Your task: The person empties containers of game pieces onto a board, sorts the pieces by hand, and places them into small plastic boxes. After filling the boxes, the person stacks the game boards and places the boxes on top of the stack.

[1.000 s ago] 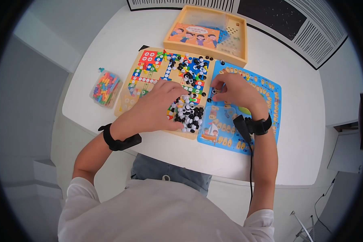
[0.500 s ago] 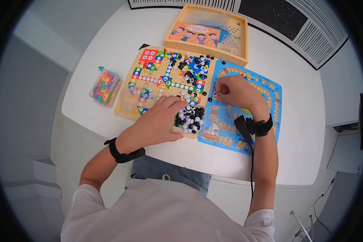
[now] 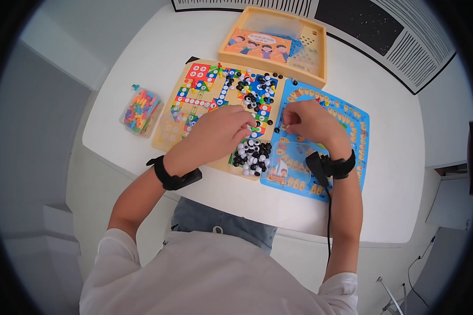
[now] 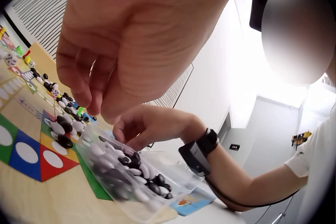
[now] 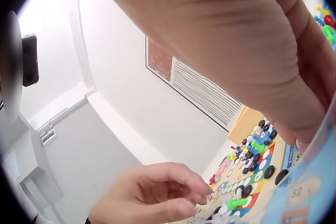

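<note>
In the head view my left hand (image 3: 218, 134) hovers over the wooden board, its bent fingers close above a clear plastic box (image 4: 105, 169) of black and white pieces (image 3: 253, 157). The left wrist view shows nothing between that thumb and the fingers. My right hand (image 3: 311, 123) is low over the blue game board (image 3: 356, 157), with fingers curled down and thumb near the index finger. In the right wrist view its fingertips (image 5: 304, 148) are at the board; whether they pinch a piece I cannot tell. Loose black and white pieces (image 3: 252, 100) lie scattered on the wooden game board (image 3: 165, 142).
A clear box of colourful pegs (image 3: 141, 113) stands on the left of the white table (image 3: 108, 136). At the back is a wooden tray (image 3: 320, 73) with an orange booklet (image 3: 260, 46). A clear lid (image 3: 294, 152) lies on the blue board. A cable (image 3: 329, 226) hangs from my right wrist.
My left hand has moved from the left side of the piece box up to its far edge, its fingers drawing closer together. The right hand stays nearly in place over the blue board.
</note>
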Action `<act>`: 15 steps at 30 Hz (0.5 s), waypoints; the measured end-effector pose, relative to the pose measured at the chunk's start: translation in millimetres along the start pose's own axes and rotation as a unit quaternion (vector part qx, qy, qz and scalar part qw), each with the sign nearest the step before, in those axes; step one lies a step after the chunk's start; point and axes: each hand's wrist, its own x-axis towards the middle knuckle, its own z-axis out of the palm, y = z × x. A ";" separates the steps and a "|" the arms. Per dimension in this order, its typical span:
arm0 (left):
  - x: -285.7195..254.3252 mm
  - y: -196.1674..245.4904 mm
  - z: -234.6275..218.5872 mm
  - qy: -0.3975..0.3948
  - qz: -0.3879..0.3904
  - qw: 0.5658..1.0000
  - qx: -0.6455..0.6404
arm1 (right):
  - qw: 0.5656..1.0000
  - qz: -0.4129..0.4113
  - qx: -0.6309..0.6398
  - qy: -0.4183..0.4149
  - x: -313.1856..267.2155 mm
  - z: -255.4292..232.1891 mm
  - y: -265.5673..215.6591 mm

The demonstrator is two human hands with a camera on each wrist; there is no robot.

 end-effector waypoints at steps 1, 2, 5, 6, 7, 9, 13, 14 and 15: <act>5.9 -2.1 5.2 0.001 0.002 1.000 0.000 | 1.000 0.007 -0.005 -0.001 -0.9 -0.1 0.2; 11.9 -3.7 10.0 -0.005 0.008 1.000 0.014 | 1.000 0.014 -0.010 -0.001 -1.4 -0.4 1.0; 21.3 3.5 14.4 -0.029 0.006 0.999 0.042 | 1.000 0.000 -0.006 0.011 -1.8 2.6 6.5; 22.3 5.3 14.8 -0.045 -0.004 0.998 0.054 | 1.000 0.000 -0.005 0.013 -2.2 2.6 6.3; 23.1 3.4 17.0 -0.045 -0.003 0.997 0.056 | 1.000 0.008 -0.009 0.011 -2.4 2.4 5.3; 24.9 -1.7 21.6 -0.044 0.018 0.997 0.063 | 1.000 0.015 -0.012 0.009 -3.1 3.0 3.3; 30.3 1.7 20.8 -0.074 0.015 0.992 0.104 | 0.994 -0.013 -0.100 0.039 -4.7 8.7 4.6; 31.9 4.2 19.7 -0.079 0.008 0.991 0.109 | 0.992 -0.017 -0.114 0.048 -4.7 9.7 5.5; 33.0 6.2 17.5 -0.085 0.002 0.990 0.113 | 0.992 -0.018 -0.114 0.050 -6.0 8.5 5.1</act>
